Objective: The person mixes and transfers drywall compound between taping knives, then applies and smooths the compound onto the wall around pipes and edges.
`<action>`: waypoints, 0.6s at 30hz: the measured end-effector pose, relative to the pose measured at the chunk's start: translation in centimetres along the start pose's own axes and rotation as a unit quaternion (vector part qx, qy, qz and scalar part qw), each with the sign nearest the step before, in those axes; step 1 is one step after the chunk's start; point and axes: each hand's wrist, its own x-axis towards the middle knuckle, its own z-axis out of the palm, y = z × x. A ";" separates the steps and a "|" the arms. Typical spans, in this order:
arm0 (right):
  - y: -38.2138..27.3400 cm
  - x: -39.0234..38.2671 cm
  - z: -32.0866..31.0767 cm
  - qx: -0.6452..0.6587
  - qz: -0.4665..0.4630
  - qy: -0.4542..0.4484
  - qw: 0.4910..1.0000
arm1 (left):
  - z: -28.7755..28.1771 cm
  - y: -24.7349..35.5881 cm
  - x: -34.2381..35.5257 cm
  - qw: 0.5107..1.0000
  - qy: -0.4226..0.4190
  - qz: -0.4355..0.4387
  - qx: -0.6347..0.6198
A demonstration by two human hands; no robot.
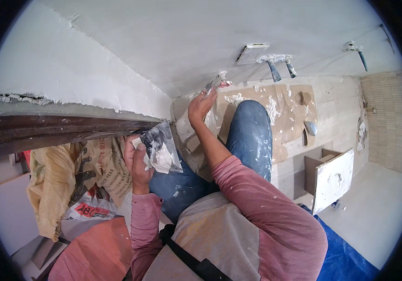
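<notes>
My left hand (138, 161): fingers clamped on plaster-smeared hawk plate (161, 149) | my right hand (201, 104): fingers gripping putty knife (210, 85) at wall corner (175, 93)

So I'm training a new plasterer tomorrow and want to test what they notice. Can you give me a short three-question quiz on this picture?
1. True or false: the right hand is stretched out toward the corner where the white wall meets the floor.
2. What does the left hand hold?
A. a paint roller
B. a flat plate loaded with white filler
C. a bucket
3. Fill in: behind the left hand lies a printed ____.

Key: 1 true; 2 B; 3 sack. The right hand grips a small filler-smeared blade; brown cardboard covers the floor beyond the knee.
</notes>
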 end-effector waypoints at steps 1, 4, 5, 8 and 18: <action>0.0 0.1 0.1 0.001 -0.001 -0.002 1.000 | -0.1 0.0 0.0 1.000 0.001 0.001 0.000; 0.1 0.1 0.3 -0.010 -0.016 -0.010 1.000 | 0.2 0.3 -0.1 1.000 0.010 -0.004 0.016; 0.2 0.1 0.5 -0.023 -0.029 -0.014 0.999 | 0.6 0.5 -0.2 1.000 0.012 -0.006 0.006; 0.3 1.1 1.2 -0.065 -0.062 -0.017 0.996 | 0.5 0.5 -0.3 1.000 0.011 -0.004 0.005; -0.8 -0.8 1.9 -0.126 -0.079 -0.043 0.988 | 1.0 0.6 -0.2 1.000 0.028 -0.006 -0.013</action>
